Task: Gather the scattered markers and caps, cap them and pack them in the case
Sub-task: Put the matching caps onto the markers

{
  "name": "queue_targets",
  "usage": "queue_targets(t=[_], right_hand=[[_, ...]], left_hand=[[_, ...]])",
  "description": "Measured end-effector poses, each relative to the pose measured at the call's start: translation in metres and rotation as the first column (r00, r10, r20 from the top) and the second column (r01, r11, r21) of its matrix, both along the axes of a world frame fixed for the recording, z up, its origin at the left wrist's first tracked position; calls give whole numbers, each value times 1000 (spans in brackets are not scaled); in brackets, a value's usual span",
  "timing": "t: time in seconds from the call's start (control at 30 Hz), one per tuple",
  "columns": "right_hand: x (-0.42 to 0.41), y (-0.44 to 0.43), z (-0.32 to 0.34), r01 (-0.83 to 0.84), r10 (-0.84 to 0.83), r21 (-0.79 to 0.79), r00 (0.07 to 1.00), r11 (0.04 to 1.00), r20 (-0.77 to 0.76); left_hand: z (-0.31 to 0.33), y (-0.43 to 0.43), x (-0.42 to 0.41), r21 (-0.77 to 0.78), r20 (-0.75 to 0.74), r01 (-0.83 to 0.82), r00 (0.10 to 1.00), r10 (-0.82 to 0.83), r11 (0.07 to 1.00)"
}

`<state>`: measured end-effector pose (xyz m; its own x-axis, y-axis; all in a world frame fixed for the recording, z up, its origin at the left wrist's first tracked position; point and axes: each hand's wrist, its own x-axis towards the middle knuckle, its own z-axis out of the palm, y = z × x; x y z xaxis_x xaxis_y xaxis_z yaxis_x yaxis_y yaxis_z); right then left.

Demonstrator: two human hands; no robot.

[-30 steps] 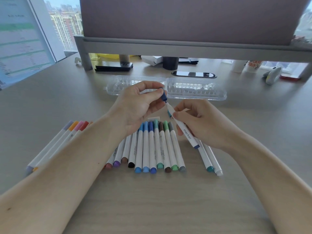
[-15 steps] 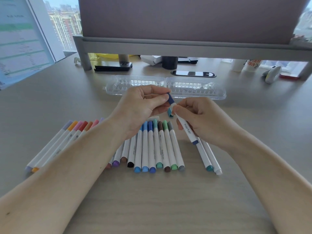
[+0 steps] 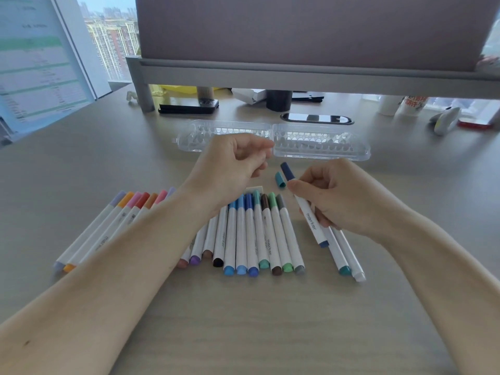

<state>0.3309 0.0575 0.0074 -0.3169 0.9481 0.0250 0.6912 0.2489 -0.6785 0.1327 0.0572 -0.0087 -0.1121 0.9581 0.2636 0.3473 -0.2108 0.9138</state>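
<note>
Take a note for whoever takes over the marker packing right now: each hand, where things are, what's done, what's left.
Left hand: loosely curled, holds nothing, above the middle row.
Right hand: grips the navy marker, with its navy cap on.
The teal cap lies loose on the desk. The teal-ended marker and white marker lie under the right hand, far ends hidden.
Done: the middle row and warm-coloured group show caps on.
Left: fit the teal cap, probably on the teal-ended marker, then pack everything in the clear case, which is open with no markers visible inside.
</note>
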Motion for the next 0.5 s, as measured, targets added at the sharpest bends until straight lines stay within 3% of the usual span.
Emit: queue_targets(t=[0.17,0.33,0.5], right_hand=[[0,-1,-1,65,-71,41,985,997,160],[11,6,0,157,-165,64,976,986,145],[21,6,6,119,-122,30,938,992,325]], left_hand=[[-4,5,-9,88,-231,-80,968,98,993],[-7,7,-6,93,-266,-76,959,99,993],[-9,4,0,85,-395,10,918,25,996]])
